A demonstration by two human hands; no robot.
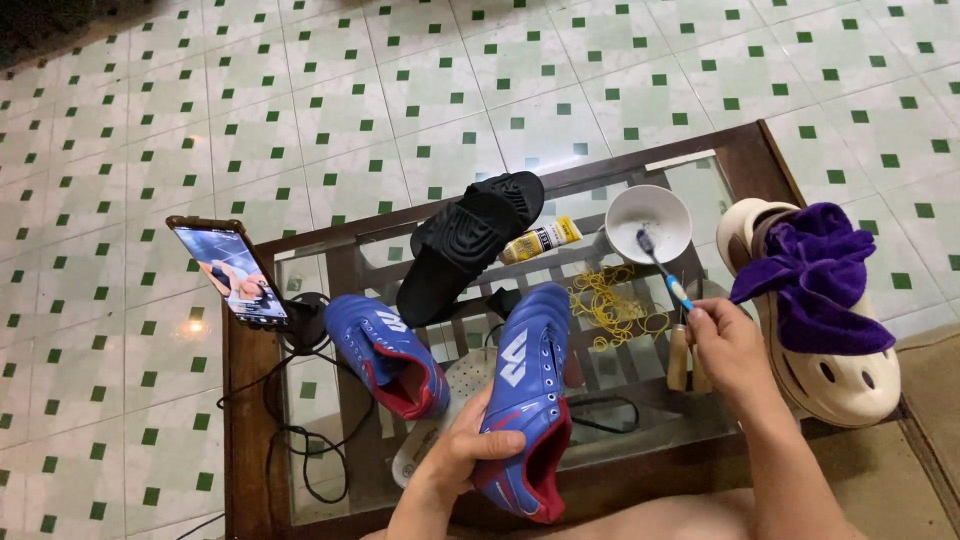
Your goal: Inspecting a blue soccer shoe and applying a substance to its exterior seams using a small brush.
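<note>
Nearest the camera, the left hand (462, 452) has its grip closed around the heel end of a blue football boot (527, 400), holding it toe-away above the near part of the glass-topped desk (745, 150). The boot's upper shows no foam or paste; cleaning of it appears barely begun, if at all.

The right hand (728, 345) has its grip closed on a toothbrush (663, 265), whose bristle head reaches into a white bowl (650, 222) further out. In my judgement the brush is being loaded, so the scrubbing stage lies ahead.

A second blue boot (390, 355) lies on the glass to the left, untouched and apart from the held one. A pale perforated item lies under the glass between them; its nature cannot be told.

Mid-desk: loose yellow rubber bands (610, 305), two wooden-handled tools (680, 355) just beside the right hand, and a black sandal (470, 245) with a small tube (540, 240) next to it.

At the right edge, a cream clog (835, 375) carrying a purple cloth (820, 275) overhangs the frame and crowds the right wrist. At the left edge, a phone (230, 272) stands on a holder, with cables trailing along the glass towards the near edge.

Open room is limited to the near centre of the glass.
</note>
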